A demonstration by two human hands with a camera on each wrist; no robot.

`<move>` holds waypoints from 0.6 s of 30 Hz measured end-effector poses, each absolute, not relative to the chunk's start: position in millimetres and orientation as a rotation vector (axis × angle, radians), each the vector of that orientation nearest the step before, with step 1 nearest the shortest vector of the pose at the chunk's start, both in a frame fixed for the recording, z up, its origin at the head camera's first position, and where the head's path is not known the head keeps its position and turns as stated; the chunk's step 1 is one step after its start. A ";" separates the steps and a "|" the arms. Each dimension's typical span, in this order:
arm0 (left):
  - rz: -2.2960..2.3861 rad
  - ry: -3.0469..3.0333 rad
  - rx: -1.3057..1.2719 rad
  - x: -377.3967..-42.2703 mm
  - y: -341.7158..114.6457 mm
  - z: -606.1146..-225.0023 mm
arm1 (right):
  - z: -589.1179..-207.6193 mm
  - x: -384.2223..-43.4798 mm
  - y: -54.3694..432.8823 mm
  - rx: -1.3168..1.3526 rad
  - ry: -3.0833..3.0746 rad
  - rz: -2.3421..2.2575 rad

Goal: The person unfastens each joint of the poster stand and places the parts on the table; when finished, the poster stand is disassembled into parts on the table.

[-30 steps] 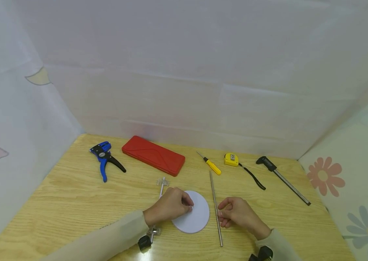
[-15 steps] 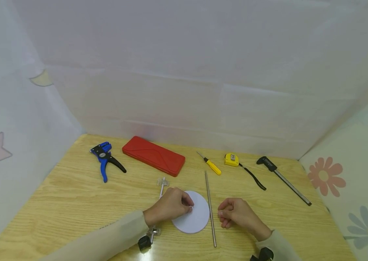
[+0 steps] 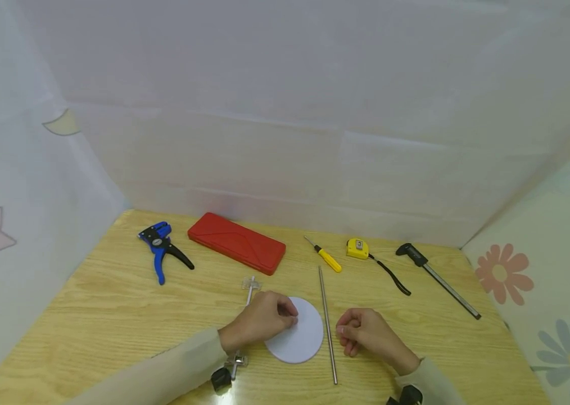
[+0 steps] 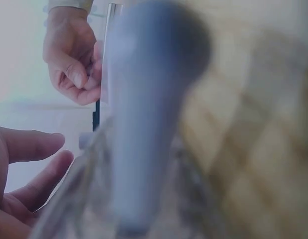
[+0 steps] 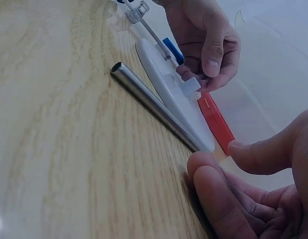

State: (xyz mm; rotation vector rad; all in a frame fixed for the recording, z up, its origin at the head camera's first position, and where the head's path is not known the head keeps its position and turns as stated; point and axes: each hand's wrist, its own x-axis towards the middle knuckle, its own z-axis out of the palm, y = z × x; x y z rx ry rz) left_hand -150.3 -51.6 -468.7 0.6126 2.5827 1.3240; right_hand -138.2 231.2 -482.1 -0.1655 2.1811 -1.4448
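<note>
My left hand [image 3: 261, 322] hovers over a round white disc [image 3: 299, 344]. In the right wrist view its fingertips are close to a small white peg [image 5: 190, 86] standing up from the disc; the left wrist view shows a gap between its thumb [image 4: 39, 145] and finger. A thin metal tube [image 3: 328, 326] lies just right of the disc, its hollow end toward the right wrist camera. Beside the tube, my right hand [image 3: 368, 334] has loosely curled fingers and holds nothing. Left of the disc, partly behind my left hand, is a white rod [image 3: 249, 295] with clear clips [image 3: 251, 283].
Along the back of the wooden table lie a blue and black wire stripper [image 3: 162, 243], a red case [image 3: 238, 243], a yellow screwdriver [image 3: 328, 260], a yellow tape measure [image 3: 358, 248] with a black strap, and a caliper [image 3: 437, 278]. White cloth walls stand around.
The metal tube has rolled left, away from my right hand, to the disc's edge, then back slightly right. Both hands have stayed nearly still.
</note>
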 end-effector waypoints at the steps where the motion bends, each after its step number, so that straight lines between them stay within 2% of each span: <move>1: 1.332 2.583 0.606 -150.5 -53.1 -467.8 | -481.6 -138.1 231.3 -0.174 2.182 -1.442; 12: 1.283 2.860 0.567 -166.3 -86.8 -446.1 | -478.1 -143.6 229.2 -0.252 2.471 -1.305; 18: 1.042 3.140 0.715 -177.6 -113.7 -442.2 | -471.4 -150.9 230.0 -0.368 2.863 -1.190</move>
